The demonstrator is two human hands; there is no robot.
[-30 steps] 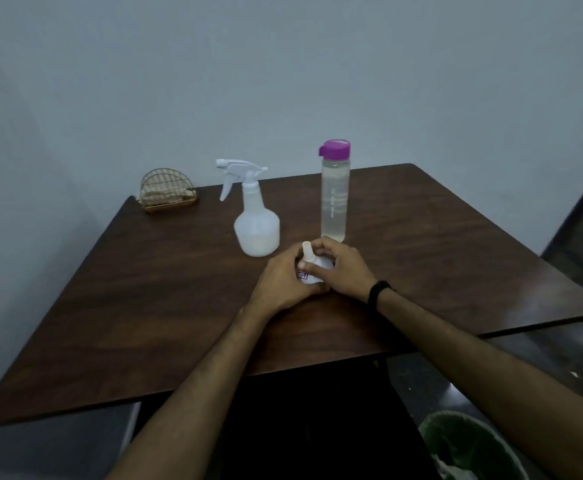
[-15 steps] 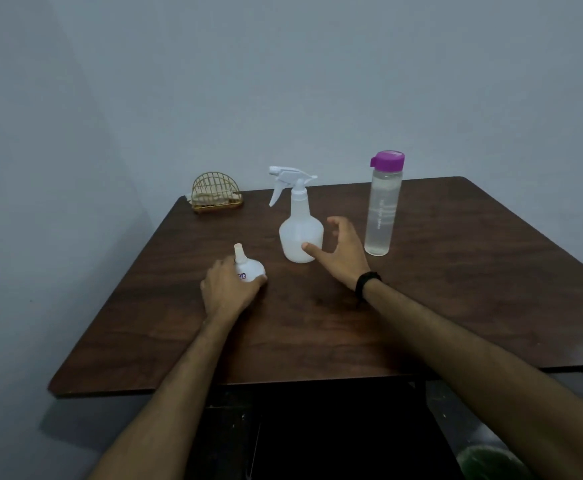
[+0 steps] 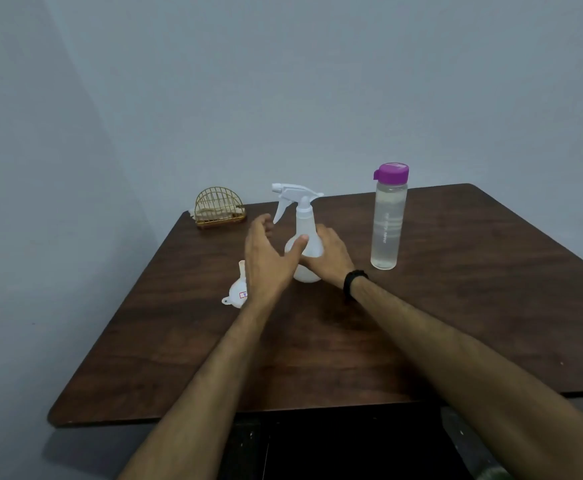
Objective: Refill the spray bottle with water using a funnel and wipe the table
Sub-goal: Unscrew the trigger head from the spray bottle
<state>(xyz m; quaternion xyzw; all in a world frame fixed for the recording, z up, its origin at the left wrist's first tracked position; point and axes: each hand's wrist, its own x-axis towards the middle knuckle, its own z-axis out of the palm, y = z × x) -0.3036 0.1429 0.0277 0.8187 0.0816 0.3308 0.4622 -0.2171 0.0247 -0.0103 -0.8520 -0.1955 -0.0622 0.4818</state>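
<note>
Funnel (image 3: 237, 291) beside spray bottle (image 3: 304, 237)

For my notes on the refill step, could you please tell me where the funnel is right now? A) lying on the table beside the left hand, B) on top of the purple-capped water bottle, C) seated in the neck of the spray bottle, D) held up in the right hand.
A: the funnel lies on the table just left of the open left hand, while the spray bottle keeps its trigger head on.
</note>
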